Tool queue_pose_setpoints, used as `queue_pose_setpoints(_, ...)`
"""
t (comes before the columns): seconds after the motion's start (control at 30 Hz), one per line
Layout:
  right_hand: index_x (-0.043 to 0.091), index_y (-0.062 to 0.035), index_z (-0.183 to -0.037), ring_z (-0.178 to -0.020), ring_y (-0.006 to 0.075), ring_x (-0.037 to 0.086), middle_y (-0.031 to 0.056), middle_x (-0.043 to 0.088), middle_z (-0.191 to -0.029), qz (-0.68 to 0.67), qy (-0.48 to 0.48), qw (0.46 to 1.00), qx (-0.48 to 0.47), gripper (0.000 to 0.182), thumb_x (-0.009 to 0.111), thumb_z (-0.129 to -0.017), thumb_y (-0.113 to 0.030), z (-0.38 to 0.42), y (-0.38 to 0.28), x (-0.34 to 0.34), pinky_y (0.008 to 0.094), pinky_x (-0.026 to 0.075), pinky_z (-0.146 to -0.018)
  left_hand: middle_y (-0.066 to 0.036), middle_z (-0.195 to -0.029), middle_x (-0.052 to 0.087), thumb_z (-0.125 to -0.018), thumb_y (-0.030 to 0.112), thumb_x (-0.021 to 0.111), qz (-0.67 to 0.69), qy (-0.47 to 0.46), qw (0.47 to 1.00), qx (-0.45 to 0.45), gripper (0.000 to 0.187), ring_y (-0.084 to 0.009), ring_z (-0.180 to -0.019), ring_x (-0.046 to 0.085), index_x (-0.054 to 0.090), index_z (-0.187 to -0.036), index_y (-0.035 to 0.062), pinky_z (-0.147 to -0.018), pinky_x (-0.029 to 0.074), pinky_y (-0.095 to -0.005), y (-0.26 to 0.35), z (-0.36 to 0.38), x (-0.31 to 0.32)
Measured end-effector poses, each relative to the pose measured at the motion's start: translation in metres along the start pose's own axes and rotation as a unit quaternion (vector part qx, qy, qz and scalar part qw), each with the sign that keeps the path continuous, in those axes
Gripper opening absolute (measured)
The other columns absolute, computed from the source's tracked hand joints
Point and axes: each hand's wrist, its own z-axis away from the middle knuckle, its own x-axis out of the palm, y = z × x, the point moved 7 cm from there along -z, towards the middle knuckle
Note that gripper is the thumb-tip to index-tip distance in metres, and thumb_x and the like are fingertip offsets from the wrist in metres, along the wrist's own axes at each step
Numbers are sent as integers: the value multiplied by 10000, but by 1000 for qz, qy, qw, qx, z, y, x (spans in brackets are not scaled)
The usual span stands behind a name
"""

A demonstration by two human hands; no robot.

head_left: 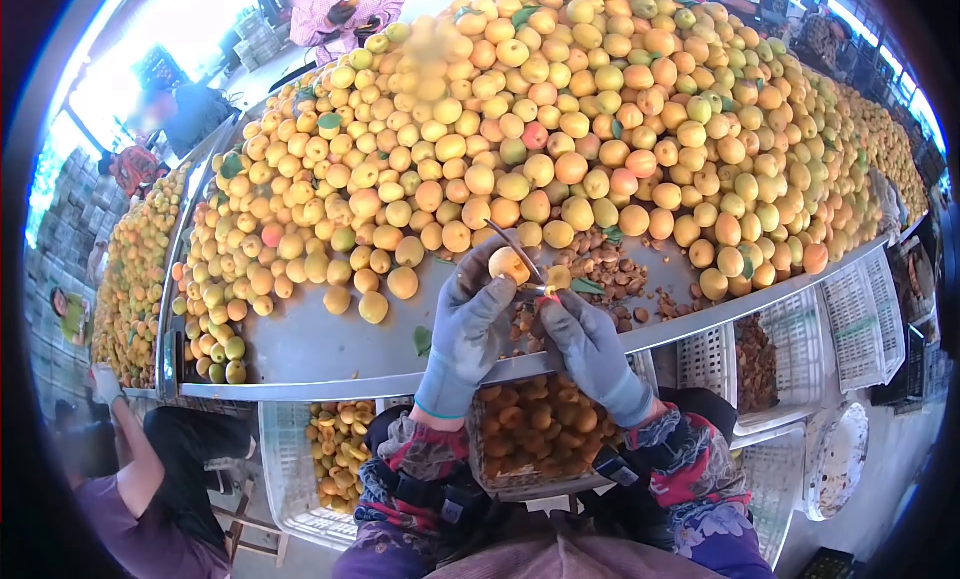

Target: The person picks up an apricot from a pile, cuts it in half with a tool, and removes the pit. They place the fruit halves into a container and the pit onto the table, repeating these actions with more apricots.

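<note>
My left hand (pixel 463 324), in a grey glove, is closed round an apricot piece (pixel 509 265) whose cut face points up. My right hand (pixel 592 354), gloved too, grips a small knife (pixel 517 251). Its thin blade slants up and left, passing right beside the apricot, and a red and yellow bit shows at the thumb. Another yellow apricot (pixel 559 277) sits just above my right fingertips. Both hands are over the front edge of the metal table (pixel 300 344). Past them lie brown apricot pits (pixel 607 267) in a loose heap.
A big mound of apricots (pixel 560 109) covers the table. Beneath the edge, a crate of apricot halves (pixel 545 429) stands between my knees. Another crate (pixel 285 459) is at left, and white crates (pixel 790 339) stand at right. A seated person (pixel 150 499) works at left; another (pixel 345 14) stands opposite.
</note>
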Motion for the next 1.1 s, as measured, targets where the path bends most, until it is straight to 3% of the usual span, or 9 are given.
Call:
queue_pose_setpoints(0.33,578,3,-973,-519,33,419,-29,464,-562,43,-11,999,0,300,504,-971,-287,2,1,4,227,349,-464,-110,-1154,595,-892,59,576,-11,10,1000,8,449,-227,-1044,599,432,-1309,-22,-901,491,-350,1,2,-6)
queue_pose_setpoints(0.53,559,14,-1017,-611,41,504,-2,563,-687,42,-18,999,7,327,498,-974,-304,3,4,10,219,450,-542,-103,-1127,579,-899,37,562,9,43,999,-9,432,-227,-1020,610,417,-1300,-34,-882,502,-332,-1,3,-2)
queue_pose_setpoints(0.6,559,18,-1016,-682,42,546,6,597,-760,-54,2,998,23,344,491,-976,-317,4,7,10,220,487,-590,-89,-1130,572,-900,39,567,-4,37,999,-11,430,-199,-1009,603,429,-1300,-37,-887,490,-308,2,2,0)
queue_pose_setpoints(0.63,559,18,-1016,-682,42,546,6,597,-760,-55,0,998,22,344,491,-976,-317,3,7,10,220,487,-590,-90,-1156,565,-899,55,574,-96,33,995,12,421,-180,-1018,588,449,-1291,-35,-904,469,-300,7,2,0)
queue_pose_setpoints(0.7,560,16,-1025,-656,99,612,43,625,-726,55,-10,998,-35,327,494,-974,-300,4,-1,6,258,487,-563,-56,-1131,571,-903,113,597,-243,55,966,63,403,-122,-987,559,491,-1263,-36,-889,440,-257,15,3,0)
queue_pose_setpoints(0.73,560,16,-1025,-656,99,612,43,625,-726,54,-14,998,-34,327,494,-974,-300,4,0,6,258,487,-563,-56,-1131,571,-903,113,597,-244,59,966,65,403,-122,-987,559,491,-1263,-36,-889,440,-257,13,4,0)
queue_pose_setpoints(0.8,560,13,-1030,-624,225,656,116,632,-685,173,1,983,-63,309,507,-964,-284,2,-3,6,315,476,-536,-44,-1080,592,-908,149,605,-111,109,987,37,384,-121,-942,570,510,-1236,-28,-812,458,-247,2,6,-9)
queue_pose_setpoints(0.97,564,7,-1024,-627,322,643,171,612,-666,239,16,968,-69,285,520,-949,-265,4,5,8,362,456,-520,-54,-1019,609,-977,386,452,-164,195,967,7,460,-136,-890,582,526,-1209,-4,-749,470,-269,1,8,-22)
queue_pose_setpoints(1.1,574,-5,-1012,-624,334,634,168,605,-661,216,36,974,-61,276,534,-939,-269,3,0,7,370,455,-517,-50,-1043,604,-938,235,560,-51,108,993,8,395,-136,-941,568,502,-1251,1,-774,465,-275,1,4,-11)
